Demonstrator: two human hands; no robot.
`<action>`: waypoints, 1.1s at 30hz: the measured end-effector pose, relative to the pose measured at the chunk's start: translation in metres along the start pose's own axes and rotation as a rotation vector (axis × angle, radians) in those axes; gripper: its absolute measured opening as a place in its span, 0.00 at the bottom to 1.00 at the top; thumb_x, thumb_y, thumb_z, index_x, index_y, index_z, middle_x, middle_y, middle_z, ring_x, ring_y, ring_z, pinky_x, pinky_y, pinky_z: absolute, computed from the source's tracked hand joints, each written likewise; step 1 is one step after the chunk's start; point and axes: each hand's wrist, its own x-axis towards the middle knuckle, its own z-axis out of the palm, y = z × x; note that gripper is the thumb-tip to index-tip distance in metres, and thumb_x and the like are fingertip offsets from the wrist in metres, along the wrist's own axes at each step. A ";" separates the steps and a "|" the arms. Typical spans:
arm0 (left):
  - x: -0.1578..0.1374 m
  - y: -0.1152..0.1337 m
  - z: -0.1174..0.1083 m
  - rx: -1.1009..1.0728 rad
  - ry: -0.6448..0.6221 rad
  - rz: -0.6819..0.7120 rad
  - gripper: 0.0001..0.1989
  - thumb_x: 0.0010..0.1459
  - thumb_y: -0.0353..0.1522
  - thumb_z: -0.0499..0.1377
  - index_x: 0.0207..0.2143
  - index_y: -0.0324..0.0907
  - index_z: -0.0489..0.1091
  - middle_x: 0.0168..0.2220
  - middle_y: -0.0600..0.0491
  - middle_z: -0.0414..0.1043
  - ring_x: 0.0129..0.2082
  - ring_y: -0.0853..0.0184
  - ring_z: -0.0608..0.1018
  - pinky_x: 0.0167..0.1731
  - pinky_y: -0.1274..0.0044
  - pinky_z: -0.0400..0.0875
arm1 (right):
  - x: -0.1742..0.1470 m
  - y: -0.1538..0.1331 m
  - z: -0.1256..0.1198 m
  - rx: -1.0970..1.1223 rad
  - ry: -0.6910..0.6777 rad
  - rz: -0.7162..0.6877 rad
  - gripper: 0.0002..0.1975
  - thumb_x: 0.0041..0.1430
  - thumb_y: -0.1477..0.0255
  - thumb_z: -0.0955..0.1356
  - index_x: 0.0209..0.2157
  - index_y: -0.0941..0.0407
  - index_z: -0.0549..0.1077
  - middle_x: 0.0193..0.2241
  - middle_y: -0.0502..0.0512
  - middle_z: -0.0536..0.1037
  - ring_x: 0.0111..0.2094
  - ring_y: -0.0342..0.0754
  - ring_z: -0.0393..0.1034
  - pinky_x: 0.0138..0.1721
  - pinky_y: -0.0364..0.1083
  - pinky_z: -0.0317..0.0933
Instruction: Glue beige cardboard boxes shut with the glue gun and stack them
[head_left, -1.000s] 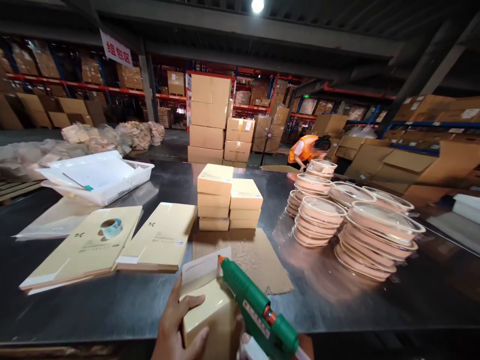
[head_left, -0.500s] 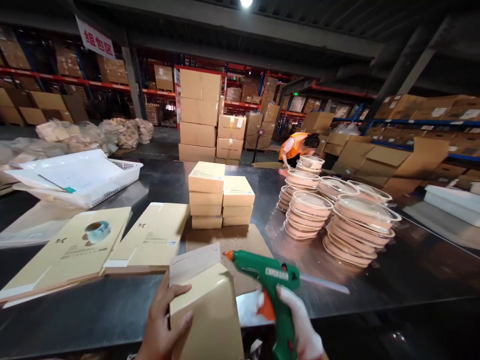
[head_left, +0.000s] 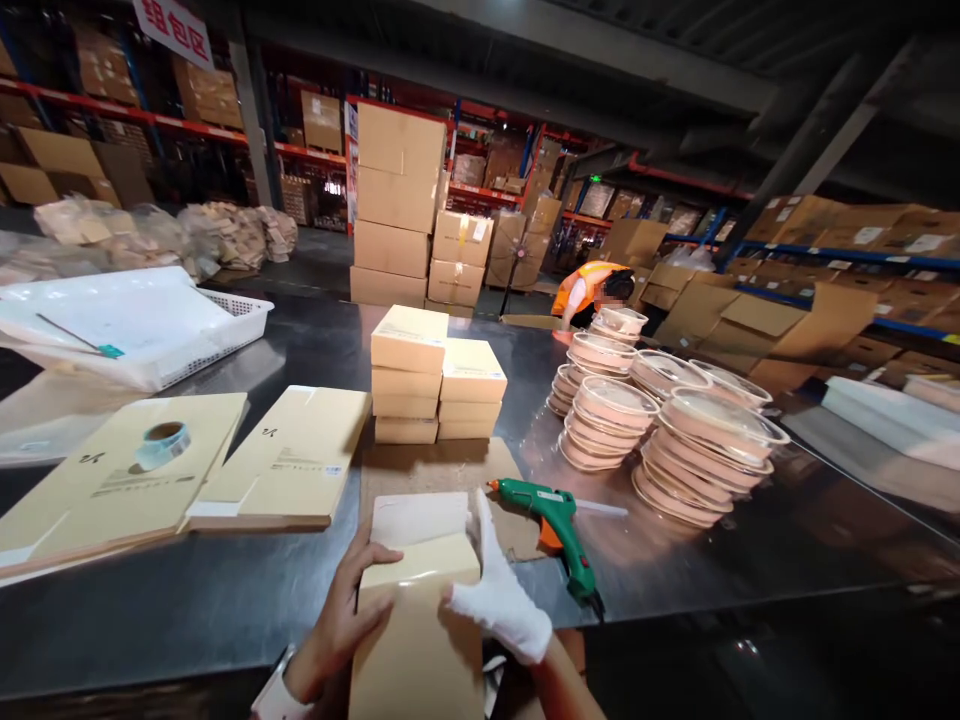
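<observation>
A tan cardboard box [head_left: 416, 650] stands upright at the near edge of the table, its pale end flap [head_left: 418, 514] raised at the top. My bare left hand [head_left: 346, 598] grips the box's left side, thumb across the front. On the right side, my white-gloved right hand [head_left: 504, 600] is wrapped round the box's upper corner, thumb on the front and fingers up beside the flap. A green hot glue gun [head_left: 556, 512] with an orange tip and trigger lies on its side to the right, partly over a flat cardboard sheet [head_left: 457, 462].
Small closed boxes [head_left: 409, 350] are stacked behind the sheet. Flat box blanks [head_left: 289, 450] lie left, with a tape roll [head_left: 163, 445] on one pile. Stacks of clear-lidded round containers [head_left: 682, 470] stand right. A white basket [head_left: 244, 318] sits far left. A person in an orange vest [head_left: 581, 290] bends beyond the table.
The glue gun has gone from my right hand to the table. My right hand has moved left onto the box, while my left hand keeps its hold.
</observation>
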 end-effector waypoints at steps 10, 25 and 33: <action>-0.005 0.037 -0.003 -0.008 -0.132 0.015 0.10 0.61 0.43 0.63 0.40 0.49 0.79 0.32 0.53 0.71 0.34 0.66 0.75 0.35 0.77 0.73 | -0.006 0.008 -0.004 -0.384 -0.015 -0.447 0.08 0.61 0.63 0.72 0.41 0.48 0.80 0.35 0.54 0.78 0.42 0.49 0.75 0.43 0.48 0.70; 0.003 0.062 0.003 0.107 -0.101 -0.017 0.07 0.59 0.35 0.64 0.27 0.49 0.80 0.28 0.54 0.76 0.30 0.67 0.79 0.32 0.78 0.75 | -0.014 0.024 0.019 -0.177 0.280 -0.434 0.13 0.61 0.54 0.71 0.33 0.49 0.73 0.31 0.53 0.77 0.39 0.54 0.78 0.42 0.53 0.72; 0.001 0.056 0.000 0.168 -0.104 -0.030 0.11 0.59 0.43 0.64 0.27 0.52 0.82 0.27 0.52 0.79 0.29 0.65 0.82 0.31 0.79 0.78 | -0.011 0.020 0.004 -0.353 0.090 -0.589 0.14 0.68 0.58 0.63 0.37 0.50 0.76 0.28 0.52 0.77 0.38 0.51 0.78 0.43 0.53 0.73</action>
